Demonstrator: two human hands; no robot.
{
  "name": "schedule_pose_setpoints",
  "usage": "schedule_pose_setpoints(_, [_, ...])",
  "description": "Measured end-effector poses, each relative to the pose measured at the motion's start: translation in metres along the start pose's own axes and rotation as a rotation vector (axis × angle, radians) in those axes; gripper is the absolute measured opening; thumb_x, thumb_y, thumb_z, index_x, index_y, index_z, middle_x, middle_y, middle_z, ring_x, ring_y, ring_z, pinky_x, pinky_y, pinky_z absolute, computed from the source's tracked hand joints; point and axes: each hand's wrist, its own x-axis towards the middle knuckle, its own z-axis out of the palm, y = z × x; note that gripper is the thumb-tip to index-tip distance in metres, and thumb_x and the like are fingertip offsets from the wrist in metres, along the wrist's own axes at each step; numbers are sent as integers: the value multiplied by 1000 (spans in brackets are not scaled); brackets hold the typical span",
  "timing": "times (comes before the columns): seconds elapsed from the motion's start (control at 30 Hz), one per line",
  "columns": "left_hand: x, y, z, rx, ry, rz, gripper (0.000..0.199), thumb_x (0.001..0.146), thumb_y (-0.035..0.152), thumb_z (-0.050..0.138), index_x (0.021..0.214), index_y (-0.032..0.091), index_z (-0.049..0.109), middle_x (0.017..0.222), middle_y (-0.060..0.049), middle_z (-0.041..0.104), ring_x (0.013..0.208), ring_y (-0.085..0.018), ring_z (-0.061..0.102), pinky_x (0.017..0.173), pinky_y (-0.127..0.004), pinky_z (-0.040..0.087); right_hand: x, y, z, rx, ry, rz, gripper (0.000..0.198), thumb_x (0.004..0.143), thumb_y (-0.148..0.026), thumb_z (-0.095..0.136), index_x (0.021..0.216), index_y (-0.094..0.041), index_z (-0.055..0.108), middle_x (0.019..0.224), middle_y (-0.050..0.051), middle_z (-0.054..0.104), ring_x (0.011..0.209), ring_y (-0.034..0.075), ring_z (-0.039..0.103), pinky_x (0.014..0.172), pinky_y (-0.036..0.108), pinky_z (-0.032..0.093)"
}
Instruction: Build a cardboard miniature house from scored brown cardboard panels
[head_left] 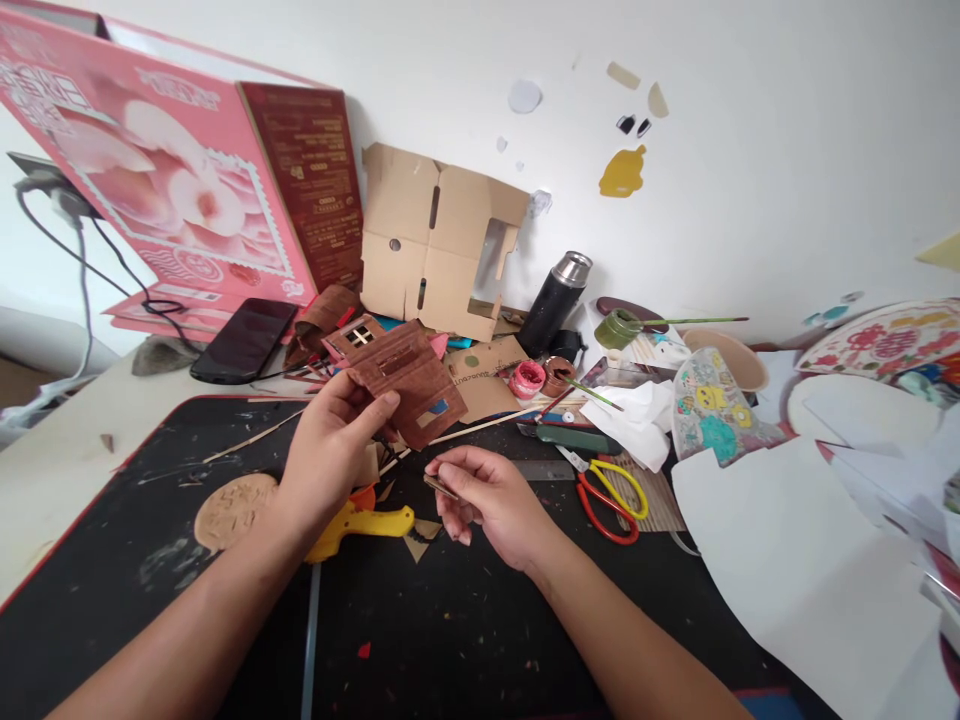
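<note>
My left hand (337, 430) pinches the lower left edge of a brown painted cardboard panel (412, 385), which has a slot and a small rectangular cut-out. Behind it shows a smaller brown piece with a cross-barred window (358, 338); whether the two are joined I cannot tell. Between the thumb and fingers of my right hand (480, 495) is a small flat brown strip (440, 487), held just below the panel and apart from it. Under my left wrist lies a yellow glue gun (367, 522), partly hidden by my arm.
Scissors (611, 495), a green-handled cutter (577, 438) and paint jars (527, 378) lie to the right of my hands. A black flask (555, 300) and a cut cardboard box (442, 235) stand by the wall. A phone (244, 340) lies left, and white paper (810, 550) covers the right.
</note>
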Motion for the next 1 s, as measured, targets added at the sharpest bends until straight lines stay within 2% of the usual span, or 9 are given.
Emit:
schedule_pose_setpoints(0.13, [0,0,0,-20,-3,-7,31,80,38,85,99,19,69,94,-4,71,75,-18,64,59,-26,52,0,1,2,38,37,24,48,80,-59,88,92,-17,70,61,-6,60,42,8,49,38,21,33])
schedule_pose_setpoints(0.27, [0,2,1,-8,7,-8,33,79,38,84,101,19,69,96,-5,71,75,-18,64,58,-26,52,-5,0,1,3,16,33,49,83,-62,85,95,-18,69,61,-5,61,42,8,50,40,21,34])
schedule_pose_setpoints(0.5, [-1,0,0,18,7,11,33,80,38,83,105,20,71,95,-5,73,68,-16,61,56,-26,51,-17,-6,-10,-344,-7,65,40,87,-53,82,101,-18,69,66,-6,63,48,9,56,44,20,40])
schedule_pose_setpoints(0.6, [0,-3,-1,-21,10,21,30,81,37,84,103,21,72,94,-4,73,67,-15,60,55,-25,51,-23,-10,-16,-489,-9,99,35,90,-44,80,113,-19,72,70,-6,64,50,8,57,44,19,41])
schedule_pose_setpoints(0.7, [1,-5,-2,-43,3,29,30,81,36,85,103,21,73,97,-4,74,69,-16,61,55,-25,51,-27,-13,-20,-520,-31,122,37,94,-40,76,124,-19,73,74,-5,65,51,8,59,45,20,43])
schedule_pose_setpoints(0.83, [1,-4,-2,-37,-5,36,31,81,37,85,104,21,73,99,-5,75,71,-16,62,55,-25,52,-30,-13,-21,-482,-81,144,31,93,-42,76,113,-18,75,73,-4,65,52,9,60,46,20,44])
schedule_pose_setpoints(1.0, [1,-3,-2,-41,3,36,33,81,36,85,107,21,73,102,-5,76,72,-17,62,55,-25,52,-30,-8,-19,-403,-104,154,33,88,-46,80,100,-19,67,71,-5,66,51,10,62,44,20,44])
